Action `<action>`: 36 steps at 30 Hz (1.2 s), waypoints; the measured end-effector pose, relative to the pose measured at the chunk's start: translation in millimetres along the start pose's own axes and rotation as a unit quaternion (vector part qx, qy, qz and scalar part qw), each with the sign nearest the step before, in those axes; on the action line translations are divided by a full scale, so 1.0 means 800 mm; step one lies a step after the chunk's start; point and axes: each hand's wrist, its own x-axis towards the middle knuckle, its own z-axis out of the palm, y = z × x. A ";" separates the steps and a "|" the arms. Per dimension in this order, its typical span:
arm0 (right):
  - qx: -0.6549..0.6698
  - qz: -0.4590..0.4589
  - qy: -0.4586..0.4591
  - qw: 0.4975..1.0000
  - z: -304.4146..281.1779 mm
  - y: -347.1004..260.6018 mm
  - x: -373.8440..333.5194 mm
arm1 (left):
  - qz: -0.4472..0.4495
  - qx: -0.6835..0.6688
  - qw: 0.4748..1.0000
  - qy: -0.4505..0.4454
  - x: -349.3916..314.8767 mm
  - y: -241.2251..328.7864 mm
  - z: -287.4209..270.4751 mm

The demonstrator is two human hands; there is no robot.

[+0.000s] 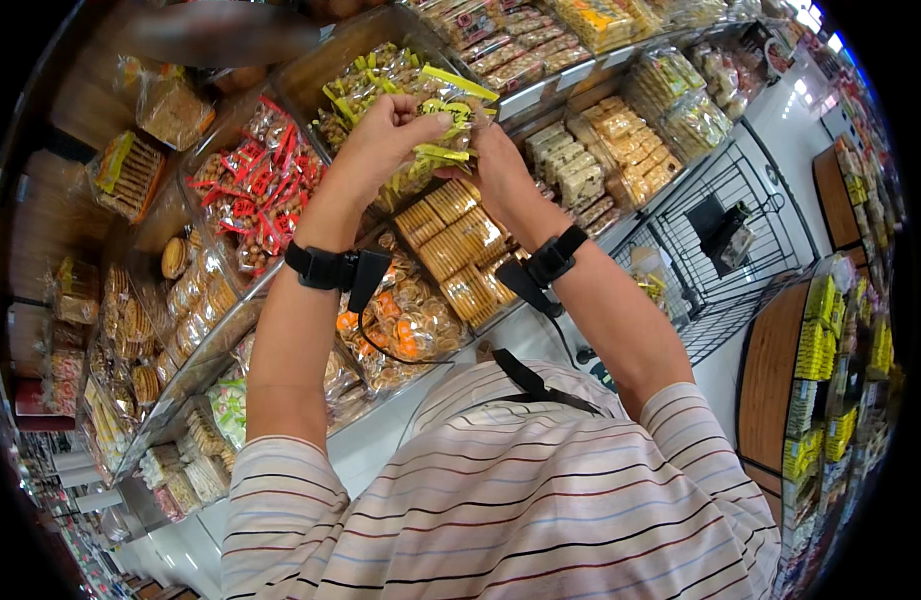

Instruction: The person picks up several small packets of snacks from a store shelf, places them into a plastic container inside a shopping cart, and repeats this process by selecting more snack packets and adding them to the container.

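Observation:
Both my hands hold a clear snack packet (456,108) with yellow printed bands, raised over a bin of similar yellow-trimmed packets (365,85). My left hand (388,140) pinches its left side, with the thumb lying across the front. At the packet's right edge my right hand (495,165) is closed, its fingertips partly hidden behind the plastic. What lies inside the packet is hard to make out. Just below my hands sit stacks of wrapped biscuits (455,240). Dark straps circle both my wrists.
Red-wrapped sweets (260,185) fill a bin on the left. Orange-labelled packets (405,320) lie in a nearer bin. Wrapped bars (620,145) are stacked to the right. A wire shopping cart (725,225) stands at the right, beside a wooden-sided display (770,375).

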 end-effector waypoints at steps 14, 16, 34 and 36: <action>0.128 0.015 0.012 0.992 -0.047 -0.012 0.003 | 0.071 0.304 0.949 0.037 0.054 -0.060 -0.087; 0.123 0.022 0.009 0.992 -0.045 -0.014 -0.005 | 0.085 0.345 0.934 0.035 0.058 -0.075 -0.078; 0.156 0.049 0.014 0.986 -0.055 0.007 -0.016 | 0.099 0.543 0.834 -0.007 0.095 -0.123 -0.058; 0.169 0.056 0.014 0.984 -0.053 0.008 -0.012 | 0.083 0.566 0.820 -0.010 0.094 -0.117 -0.046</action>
